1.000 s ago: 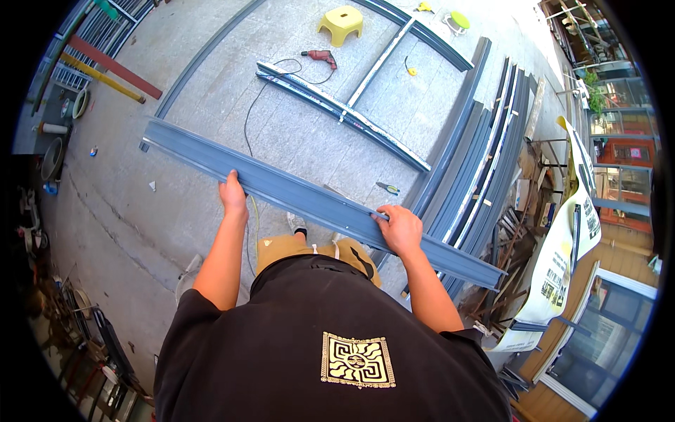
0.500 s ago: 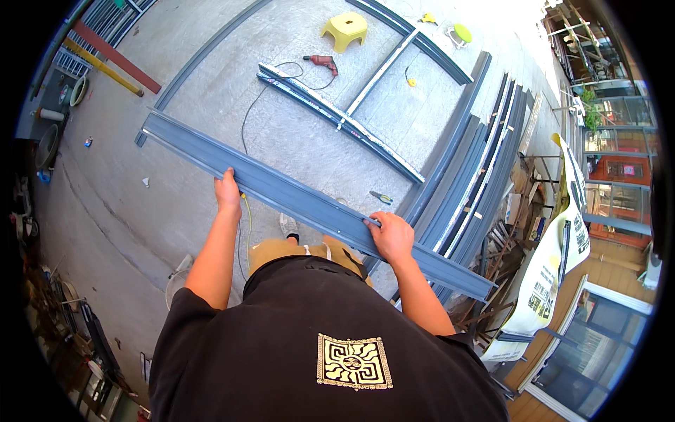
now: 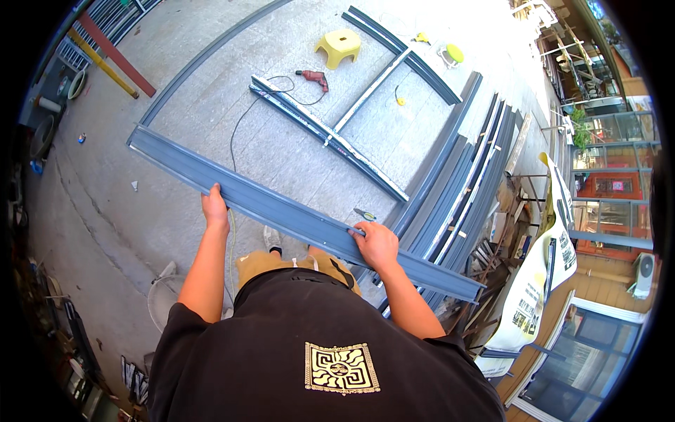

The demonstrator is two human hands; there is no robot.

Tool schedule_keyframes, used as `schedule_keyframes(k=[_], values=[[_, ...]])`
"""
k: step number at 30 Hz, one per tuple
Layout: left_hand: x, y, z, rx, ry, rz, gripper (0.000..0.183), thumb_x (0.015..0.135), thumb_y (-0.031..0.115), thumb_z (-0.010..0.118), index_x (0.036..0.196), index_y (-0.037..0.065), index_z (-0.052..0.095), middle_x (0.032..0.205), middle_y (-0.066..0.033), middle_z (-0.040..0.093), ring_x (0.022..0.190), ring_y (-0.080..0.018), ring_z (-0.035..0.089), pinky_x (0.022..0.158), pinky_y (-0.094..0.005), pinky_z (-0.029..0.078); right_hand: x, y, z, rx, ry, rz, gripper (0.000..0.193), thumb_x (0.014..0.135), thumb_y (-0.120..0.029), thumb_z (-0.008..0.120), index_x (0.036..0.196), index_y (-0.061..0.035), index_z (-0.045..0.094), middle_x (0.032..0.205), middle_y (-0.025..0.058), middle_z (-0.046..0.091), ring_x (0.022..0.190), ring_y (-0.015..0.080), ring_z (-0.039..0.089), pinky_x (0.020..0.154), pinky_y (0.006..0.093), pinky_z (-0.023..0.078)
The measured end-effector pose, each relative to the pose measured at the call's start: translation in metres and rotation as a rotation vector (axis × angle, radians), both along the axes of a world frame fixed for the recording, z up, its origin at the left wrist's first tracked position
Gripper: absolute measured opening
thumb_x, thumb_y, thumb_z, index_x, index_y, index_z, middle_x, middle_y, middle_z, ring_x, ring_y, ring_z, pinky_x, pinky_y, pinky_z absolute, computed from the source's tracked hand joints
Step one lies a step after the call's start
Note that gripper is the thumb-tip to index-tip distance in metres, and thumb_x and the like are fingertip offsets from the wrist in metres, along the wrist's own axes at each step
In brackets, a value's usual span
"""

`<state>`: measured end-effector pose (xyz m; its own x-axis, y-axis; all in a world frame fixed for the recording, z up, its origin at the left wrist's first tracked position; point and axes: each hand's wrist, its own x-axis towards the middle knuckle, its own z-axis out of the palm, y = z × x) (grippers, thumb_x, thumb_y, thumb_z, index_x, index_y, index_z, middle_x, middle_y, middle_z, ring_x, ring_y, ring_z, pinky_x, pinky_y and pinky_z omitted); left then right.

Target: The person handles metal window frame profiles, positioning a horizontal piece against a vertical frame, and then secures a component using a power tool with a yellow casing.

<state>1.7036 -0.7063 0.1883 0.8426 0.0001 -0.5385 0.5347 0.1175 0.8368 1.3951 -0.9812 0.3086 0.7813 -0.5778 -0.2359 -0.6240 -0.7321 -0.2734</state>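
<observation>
A long grey-blue metal profile (image 3: 288, 219) with raised edges spans the view in front of me, its left end farther away than its right. My left hand (image 3: 215, 205) is closed on its near edge, left of the middle. Farther right, my right hand (image 3: 376, 244) grips the same profile, fingers curled over its far edge. Most fingers of the left hand are hidden beneath the metal. Below the profile, one of my shoes (image 3: 272, 238) shows on the concrete.
Beyond lie a red power drill (image 3: 313, 79) with its cord, a yellow stool (image 3: 339, 48), joined metal frame bars (image 3: 330, 138) and pliers (image 3: 364, 214). Several long profiles (image 3: 450, 204) are stacked at the right, beside a printed sheet (image 3: 536, 281). A curved-looking bar (image 3: 204, 60) lies at the far left.
The profile and both hands have shifted slightly left in view, with both grips kept. Background things sit a little lower and farther left as the view has turned.
</observation>
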Motion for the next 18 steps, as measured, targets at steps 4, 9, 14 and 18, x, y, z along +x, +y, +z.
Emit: schedule_keyframes(k=[4,9,14,18], values=[[-0.004,-0.002,-0.002,-0.002,-0.017,0.015,0.041,0.104,0.024,0.054,0.139,0.002,0.052,0.124,-0.0091,0.064,0.111,-0.0214,0.061,0.094,-0.0374,0.05,-0.003,-0.006,0.007,-0.002,-0.002,0.01,0.028,0.093,-0.043,0.072,0.103,-0.0165,0.077,0.093,0.0084,0.073,0.095,0.0329,0.071,0.079,0.047,0.055],[0.007,0.001,-0.001,-0.005,-0.035,-0.001,0.041,0.104,0.024,0.053,0.138,0.002,0.053,0.124,-0.0098,0.064,0.111,-0.0217,0.061,0.095,-0.0378,0.05,0.002,-0.001,0.006,0.003,-0.018,0.001,0.028,0.093,-0.043,0.072,0.103,-0.0167,0.077,0.092,0.0087,0.073,0.095,0.0334,0.071,0.079,0.0474,0.055],[-0.006,0.004,-0.004,-0.003,-0.029,-0.032,0.04,0.104,0.023,0.053,0.138,0.002,0.053,0.122,-0.009,0.064,0.109,-0.0213,0.061,0.094,-0.0373,0.051,-0.011,0.004,0.002,-0.002,-0.018,-0.005,0.028,0.092,-0.043,0.073,0.102,-0.0168,0.078,0.092,0.0085,0.073,0.094,0.0329,0.071,0.078,0.0472,0.055],[-0.048,0.017,-0.016,0.003,0.008,-0.042,0.037,0.104,0.022,0.052,0.136,0.002,0.055,0.119,-0.0082,0.064,0.106,-0.0198,0.061,0.091,-0.0354,0.051,-0.051,0.017,-0.01,0.012,0.002,-0.014,0.028,0.093,-0.042,0.073,0.102,-0.0168,0.078,0.092,0.0081,0.074,0.094,0.0327,0.071,0.078,0.0469,0.055]])
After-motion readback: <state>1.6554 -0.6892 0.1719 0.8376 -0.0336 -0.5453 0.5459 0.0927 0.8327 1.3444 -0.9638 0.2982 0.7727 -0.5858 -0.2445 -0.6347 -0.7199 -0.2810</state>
